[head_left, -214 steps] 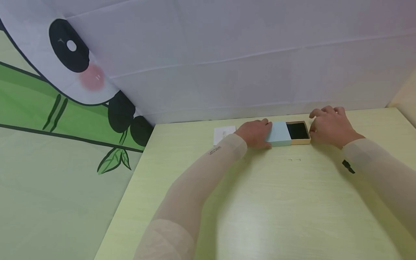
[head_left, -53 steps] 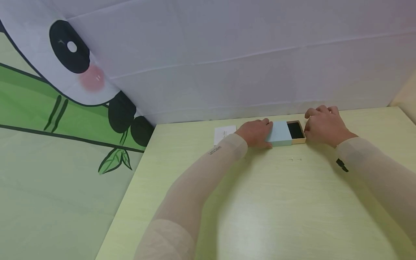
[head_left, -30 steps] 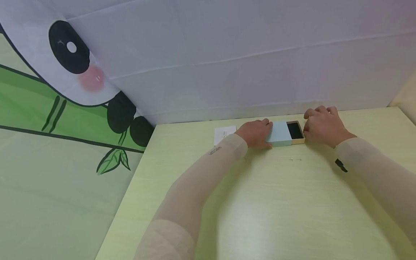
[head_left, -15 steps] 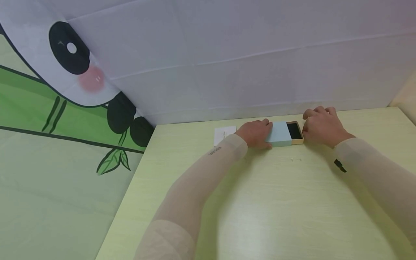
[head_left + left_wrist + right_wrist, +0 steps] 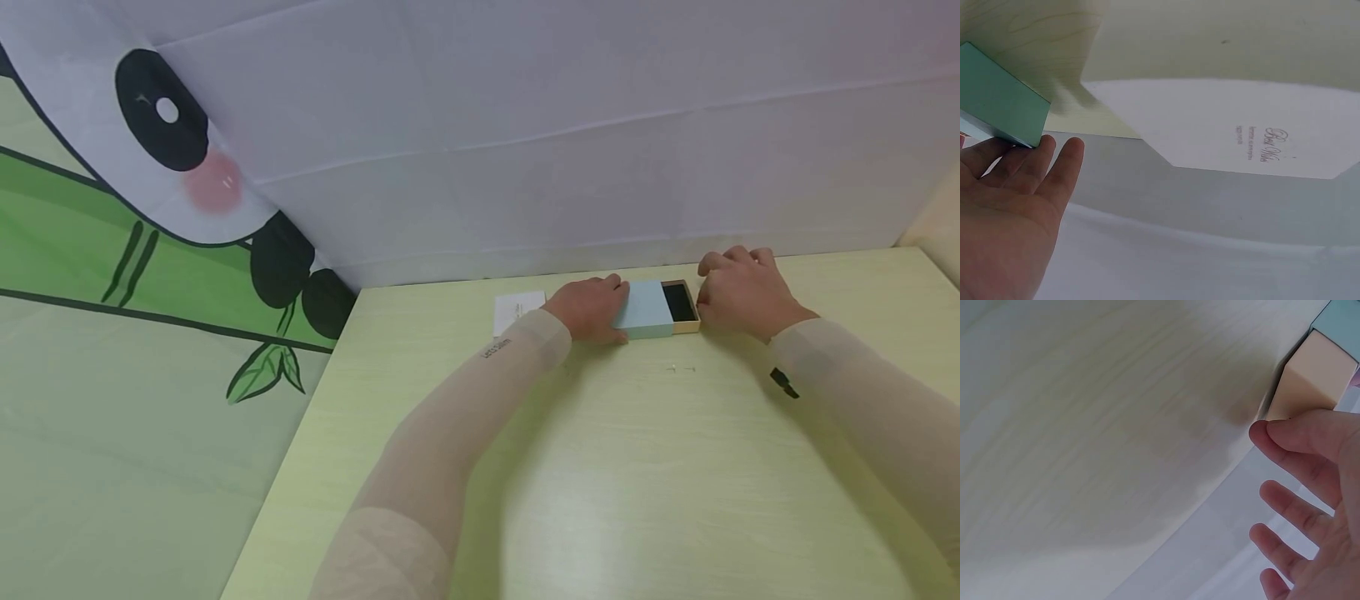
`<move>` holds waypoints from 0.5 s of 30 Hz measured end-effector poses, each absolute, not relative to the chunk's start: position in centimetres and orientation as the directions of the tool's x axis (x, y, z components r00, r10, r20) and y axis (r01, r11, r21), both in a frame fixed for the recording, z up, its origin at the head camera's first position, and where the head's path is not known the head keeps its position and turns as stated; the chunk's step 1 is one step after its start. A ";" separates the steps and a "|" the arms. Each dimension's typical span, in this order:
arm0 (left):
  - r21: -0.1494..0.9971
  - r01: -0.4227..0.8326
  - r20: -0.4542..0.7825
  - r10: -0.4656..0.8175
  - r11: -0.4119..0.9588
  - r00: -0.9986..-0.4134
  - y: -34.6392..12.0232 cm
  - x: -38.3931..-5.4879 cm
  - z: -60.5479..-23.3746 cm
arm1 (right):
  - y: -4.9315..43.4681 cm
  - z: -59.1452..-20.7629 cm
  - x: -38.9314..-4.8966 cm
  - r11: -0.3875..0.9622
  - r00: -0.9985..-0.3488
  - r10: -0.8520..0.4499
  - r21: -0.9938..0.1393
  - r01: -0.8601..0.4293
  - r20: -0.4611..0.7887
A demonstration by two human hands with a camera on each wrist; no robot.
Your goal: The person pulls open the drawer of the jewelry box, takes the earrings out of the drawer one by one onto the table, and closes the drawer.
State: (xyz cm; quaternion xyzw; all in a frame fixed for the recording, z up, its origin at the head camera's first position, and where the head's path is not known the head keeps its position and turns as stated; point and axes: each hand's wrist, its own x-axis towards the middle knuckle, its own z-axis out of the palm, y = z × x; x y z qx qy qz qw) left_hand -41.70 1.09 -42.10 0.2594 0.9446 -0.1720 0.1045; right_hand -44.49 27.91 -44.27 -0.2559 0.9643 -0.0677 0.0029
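Note:
A pale blue drawer-style gift box lies at the back of the table, its tan inner tray sticking out on the right and showing a black lining. My left hand grips the sleeve's left end, thumb at the front side and fingers at the back. In the left wrist view its fingertips touch the green-blue sleeve. My right hand is at the tray's outer end; in the right wrist view thumb and index fingertips meet on the tan tray, and the other fingers stand apart.
A white card with printed text lies left of the box, partly behind my left wrist. Two tiny thin items, too small to name, lie in front of the box. A white cloth wall rises behind the table.
The tray has slid left into the sleeve, with my right hand moving left along with it; in the last half second it moves only slightly. My left hand and the sleeve stay put.

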 end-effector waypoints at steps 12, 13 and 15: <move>-0.280 0.542 -0.287 0.470 0.792 -0.835 0.8 -41.1 -42.1 | 27.6 -44.0 -43.4 0.860 -0.866 -0.498 -0.103 -0.499 0.041; -0.279 0.544 -0.287 0.471 0.792 -0.834 0.8 -41.1 -42.1 | 27.6 -44.0 -43.3 0.861 -0.867 -0.496 -0.102 -0.498 0.042; -0.278 0.545 -0.286 0.473 0.791 -0.833 0.7 -41.0 -42.1 | 27.5 -44.0 -43.1 0.863 -0.869 -0.494 -0.100 -0.495 0.043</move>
